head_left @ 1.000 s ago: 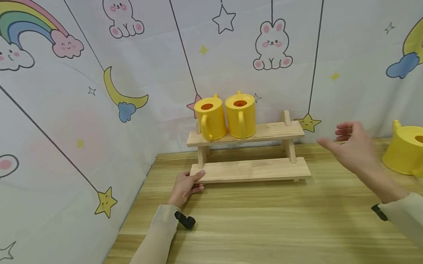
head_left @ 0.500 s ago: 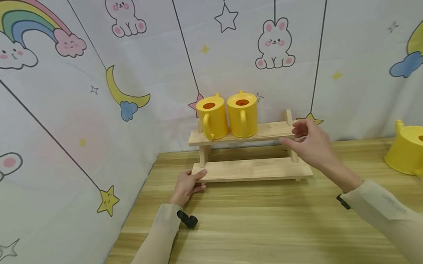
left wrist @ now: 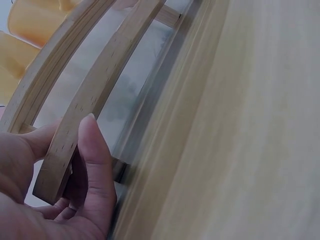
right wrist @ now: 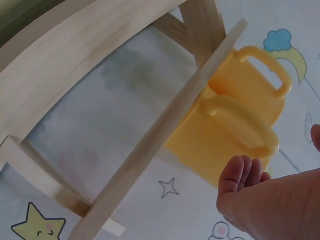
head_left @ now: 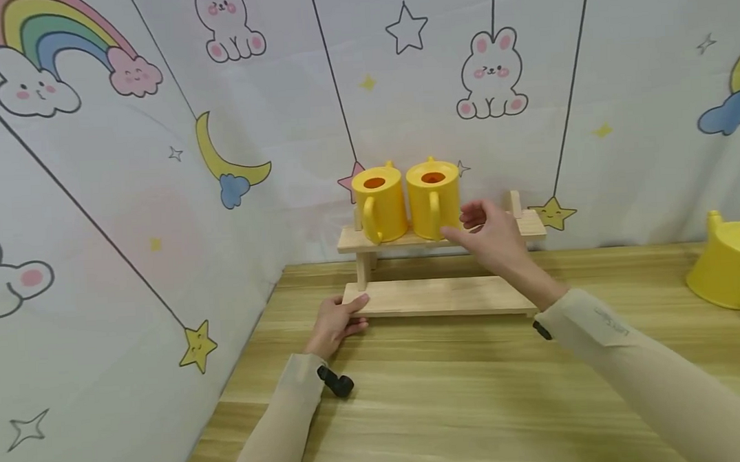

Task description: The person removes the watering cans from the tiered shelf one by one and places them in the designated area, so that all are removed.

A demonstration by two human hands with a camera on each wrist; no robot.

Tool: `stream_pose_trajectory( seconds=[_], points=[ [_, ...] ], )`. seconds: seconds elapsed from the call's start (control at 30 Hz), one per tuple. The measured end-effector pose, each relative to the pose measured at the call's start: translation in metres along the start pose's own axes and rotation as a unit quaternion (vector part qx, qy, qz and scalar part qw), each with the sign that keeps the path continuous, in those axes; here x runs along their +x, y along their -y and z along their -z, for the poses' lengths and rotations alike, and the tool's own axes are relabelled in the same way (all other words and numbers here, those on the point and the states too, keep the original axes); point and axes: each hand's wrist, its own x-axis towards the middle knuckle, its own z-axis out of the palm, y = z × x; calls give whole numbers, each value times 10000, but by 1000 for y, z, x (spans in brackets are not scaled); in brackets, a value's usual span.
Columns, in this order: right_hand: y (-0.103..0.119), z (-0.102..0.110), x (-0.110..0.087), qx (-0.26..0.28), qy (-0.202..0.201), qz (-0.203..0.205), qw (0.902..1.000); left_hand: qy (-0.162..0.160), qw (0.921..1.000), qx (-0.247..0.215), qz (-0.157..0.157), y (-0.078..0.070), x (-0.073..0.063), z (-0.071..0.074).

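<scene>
A two-tier wooden shelf stands on the table against the backdrop. Side by side on the left part of its upper board are two yellow watering cans, the left watering can and the right watering can, handles toward me. My left hand grips the left end of the lower board, thumb on one face and fingers beneath, as the left wrist view confirms. Beside the right watering can, my right hand reaches in with thumb and fingers apart; its fingertips overlap the can's body in the right wrist view.
A third yellow watering can stands on the wood-grain table at the far right. A white cloth backdrop printed with rabbits, stars and moons rises behind the shelf and along the left.
My right hand has moved left from beside the third watering can, across the shelf's right end, to the right watering can. The left hand keeps its grip. The head view has shifted slightly.
</scene>
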Motion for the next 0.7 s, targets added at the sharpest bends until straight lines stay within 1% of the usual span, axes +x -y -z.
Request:
stream_pose_trajectory(
  seconds=[0.13, 0.3, 0.43, 0.57, 0.7],
  points=[
    [1, -11, 11, 201, -51, -59, 9998, -16, 10000, -13, 16, -1, -1, -1],
    [-1, -22, 21, 313, -176, -80, 9993, -11, 10000, -15, 3, -1, 0, -1],
    [-3, -30, 25, 399, -220, -99, 9989, -21, 10000, -29, 13, 0, 2, 0],
    [-5, -36, 27, 507, -263, -120, 9983, -11, 10000, -40, 21, 0, 0, 0],
    [-8, -45, 29, 591, -390, -127, 9974, 28, 10000, -42, 5, 1, -1, 0]
  ],
)
